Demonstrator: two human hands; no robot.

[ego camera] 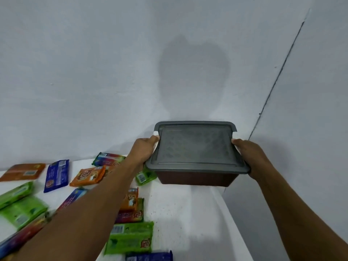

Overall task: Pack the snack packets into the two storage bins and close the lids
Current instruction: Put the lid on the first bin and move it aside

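A brown storage bin (195, 178) with a grey lid (195, 146) on top stands at the far right of the white table, close to the wall. My left hand (144, 151) grips the bin's left side with the thumb on the lid's edge. My right hand (250, 157) grips its right side the same way. Several snack packets lie loose on the table to the left: an orange packet (88, 176), a blue packet (56, 175), a green packet (130, 240) near the front. Only one bin is in view.
The white table (180, 213) ends at its right edge just beyond the bin. A pale wall (113, 72) rises right behind the table. More green packets (20, 208) lie at the far left; my left forearm covers some packets.
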